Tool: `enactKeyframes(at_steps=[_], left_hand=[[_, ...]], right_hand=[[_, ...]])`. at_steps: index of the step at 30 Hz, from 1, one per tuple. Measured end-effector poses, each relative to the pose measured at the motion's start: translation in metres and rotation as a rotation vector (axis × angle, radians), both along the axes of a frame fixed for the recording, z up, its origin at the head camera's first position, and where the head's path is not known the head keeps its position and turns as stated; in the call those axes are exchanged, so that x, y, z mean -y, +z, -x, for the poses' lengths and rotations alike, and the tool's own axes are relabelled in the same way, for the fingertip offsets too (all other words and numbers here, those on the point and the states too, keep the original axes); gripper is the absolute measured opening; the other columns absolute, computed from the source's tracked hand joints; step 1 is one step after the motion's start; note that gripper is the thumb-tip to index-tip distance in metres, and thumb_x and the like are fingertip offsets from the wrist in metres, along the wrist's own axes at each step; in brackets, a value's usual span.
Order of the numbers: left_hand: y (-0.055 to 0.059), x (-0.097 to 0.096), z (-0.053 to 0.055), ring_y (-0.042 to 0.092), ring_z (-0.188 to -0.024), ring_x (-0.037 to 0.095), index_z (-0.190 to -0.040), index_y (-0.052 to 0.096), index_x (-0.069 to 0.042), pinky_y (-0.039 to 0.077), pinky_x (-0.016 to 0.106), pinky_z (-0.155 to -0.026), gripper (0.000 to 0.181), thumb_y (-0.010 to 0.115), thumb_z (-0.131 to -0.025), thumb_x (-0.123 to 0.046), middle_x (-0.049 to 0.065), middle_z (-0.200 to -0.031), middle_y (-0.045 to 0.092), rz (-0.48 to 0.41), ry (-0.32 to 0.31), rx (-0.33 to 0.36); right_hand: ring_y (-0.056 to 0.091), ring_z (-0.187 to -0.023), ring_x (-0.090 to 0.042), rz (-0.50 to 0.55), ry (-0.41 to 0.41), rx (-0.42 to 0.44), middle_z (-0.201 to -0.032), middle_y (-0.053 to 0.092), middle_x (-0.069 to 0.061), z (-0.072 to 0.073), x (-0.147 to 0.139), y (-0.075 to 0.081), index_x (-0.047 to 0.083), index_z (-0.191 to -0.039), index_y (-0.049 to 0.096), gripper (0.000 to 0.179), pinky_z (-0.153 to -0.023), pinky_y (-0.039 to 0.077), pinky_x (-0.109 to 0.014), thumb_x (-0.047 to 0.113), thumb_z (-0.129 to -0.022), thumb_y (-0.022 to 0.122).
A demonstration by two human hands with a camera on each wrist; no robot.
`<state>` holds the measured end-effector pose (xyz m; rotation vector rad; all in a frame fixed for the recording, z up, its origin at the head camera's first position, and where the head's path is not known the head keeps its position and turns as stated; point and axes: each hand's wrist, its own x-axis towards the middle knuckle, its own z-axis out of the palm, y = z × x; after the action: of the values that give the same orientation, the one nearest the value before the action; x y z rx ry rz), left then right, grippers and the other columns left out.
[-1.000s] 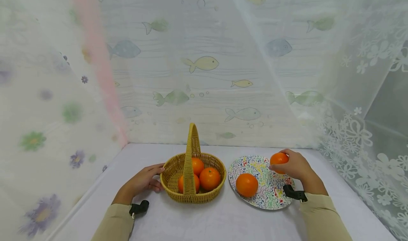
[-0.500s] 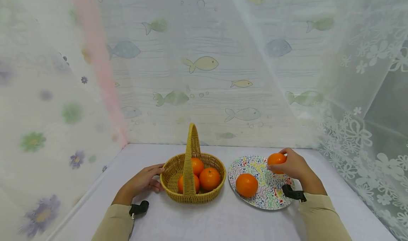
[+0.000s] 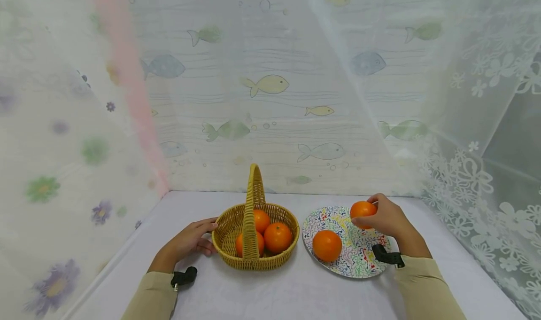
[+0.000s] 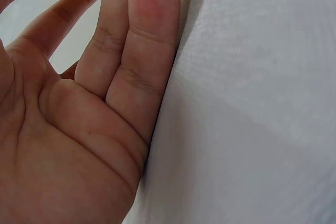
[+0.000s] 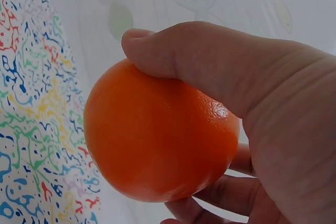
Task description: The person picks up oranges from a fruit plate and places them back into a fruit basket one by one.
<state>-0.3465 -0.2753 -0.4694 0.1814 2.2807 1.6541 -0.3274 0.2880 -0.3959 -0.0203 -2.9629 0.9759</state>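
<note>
My right hand [image 3: 390, 219] grips an orange [image 3: 361, 212] over the back right part of a round, multicoloured patterned plate [image 3: 355, 261]. In the right wrist view, the thumb presses on top of this orange and the other fingers curl beneath. A second orange [image 3: 327, 245] rests on the plate's left side. To the left stands a yellow wicker basket [image 3: 270, 262] with a tall handle. Three oranges show inside it, one partly hidden behind the handle. At the basket's left rim, my left hand [image 3: 191, 239] touches with extended fingers, its outer edge low against the white tabletop in the left wrist view.
A white cloth [image 3: 279, 296] covers the table. Behind it hangs a pale curtain [image 3: 270, 136] printed with fish. Flowered sheer fabric [image 3: 469, 193] stands at the right, and a floral curtain [image 3: 63, 193] borders the left side. Each wrist wears a small black camera.
My right hand has moved a little left and slightly up with the orange. My left hand, the basket and the orange on the plate stay in place.
</note>
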Motion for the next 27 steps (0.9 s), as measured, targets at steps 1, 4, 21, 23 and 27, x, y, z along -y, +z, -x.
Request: enactKeyframes(at_steps=[1, 4, 21, 23, 27], left_hand=[[0.000, 0.000, 0.000, 0.074, -0.083, 0.028, -0.161, 0.039, -0.016, 0.063, 0.038, -0.077, 0.072, 0.055, -0.103, -0.055, 0.017, -0.143, 0.057, 0.001, 0.000, -0.001], [0.001, 0.000, 0.000, 0.074, -0.083, 0.028, -0.161, 0.039, -0.015, 0.063, 0.038, -0.077, 0.071, 0.055, -0.103, -0.054, 0.018, -0.144, 0.057, -0.001, -0.001, 0.000], [-0.001, 0.001, 0.002, 0.074, -0.083, 0.028, -0.161, 0.039, -0.016, 0.063, 0.038, -0.077, 0.075, 0.057, -0.101, -0.057, 0.017, -0.145, 0.056, -0.014, 0.004, 0.013], [-0.001, 0.001, 0.002, 0.074, -0.083, 0.028, -0.161, 0.039, -0.016, 0.063, 0.038, -0.076, 0.075, 0.058, -0.101, -0.057, 0.017, -0.145, 0.056, -0.016, 0.005, 0.012], [-0.001, 0.001, 0.002, 0.074, -0.083, 0.028, -0.161, 0.039, -0.016, 0.063, 0.038, -0.076, 0.075, 0.058, -0.101, -0.056, 0.017, -0.144, 0.057, -0.020, 0.004, 0.014]], right_hand=[[0.061, -0.098, -0.034, 0.004, 0.005, -0.004, -0.132, 0.056, -0.030, 0.000, 0.001, 0.001, -0.002, -0.139, 0.041, 0.093, -0.075, 0.060, -0.041, 0.051, -0.078, 0.086], [0.061, -0.099, -0.034, 0.016, 0.019, -0.017, -0.133, 0.056, -0.029, 0.000, 0.003, 0.002, -0.001, -0.139, 0.041, 0.093, -0.076, 0.060, -0.041, 0.051, -0.078, 0.087], [0.063, -0.110, -0.039, 0.051, 0.074, -0.074, -0.138, 0.055, -0.028, -0.004, 0.014, 0.010, 0.001, -0.147, 0.038, 0.094, -0.086, 0.061, -0.048, 0.047, -0.080, 0.087], [0.063, -0.110, -0.039, 0.050, 0.082, -0.080, -0.138, 0.055, -0.028, -0.004, 0.017, 0.012, 0.002, -0.148, 0.039, 0.095, -0.086, 0.060, -0.048, 0.047, -0.079, 0.087], [0.063, -0.110, -0.037, 0.035, 0.099, -0.103, -0.135, 0.059, -0.026, -0.004, 0.022, 0.014, 0.004, -0.146, 0.044, 0.090, -0.087, 0.061, -0.048, 0.046, -0.079, 0.088]])
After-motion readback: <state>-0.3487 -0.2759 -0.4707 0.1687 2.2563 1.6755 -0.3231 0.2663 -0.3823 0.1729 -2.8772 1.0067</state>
